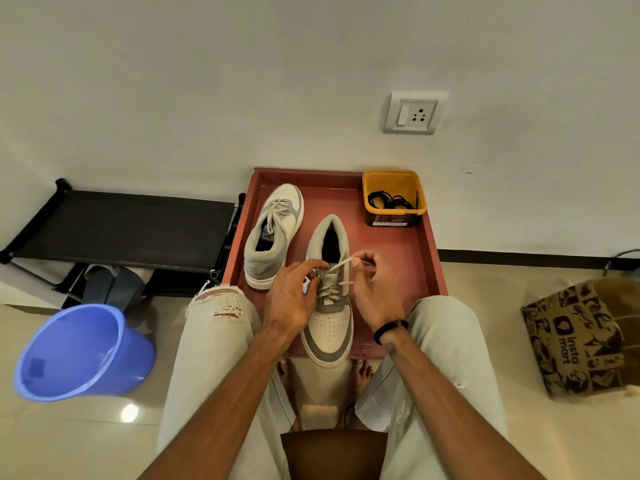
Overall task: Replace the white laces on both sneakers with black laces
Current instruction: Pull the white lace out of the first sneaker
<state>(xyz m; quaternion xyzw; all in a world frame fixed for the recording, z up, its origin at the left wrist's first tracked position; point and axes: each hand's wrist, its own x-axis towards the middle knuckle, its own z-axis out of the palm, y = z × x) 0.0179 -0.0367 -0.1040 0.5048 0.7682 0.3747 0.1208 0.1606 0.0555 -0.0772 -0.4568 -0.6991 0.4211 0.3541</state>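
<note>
Glossy pale floor tiles surround our red tray (427,258); on it our right hand (375,289) pinches a flat white lace (341,264) of the near sneaker (329,327); left hand (294,296) fingers curl at its eyelets; coiled black laces (389,201) fill a yellow tub (394,180).

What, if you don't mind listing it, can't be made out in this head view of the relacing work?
- Near sneaker: the left hand covers its left eyelets, so how far the white lace is undone there is hidden.
- Black laces: tangled in the yellow tub; their count is unclear.
- Tub label: too small to read.
- Shoes under the black rack: mostly hidden by the rack.
</note>
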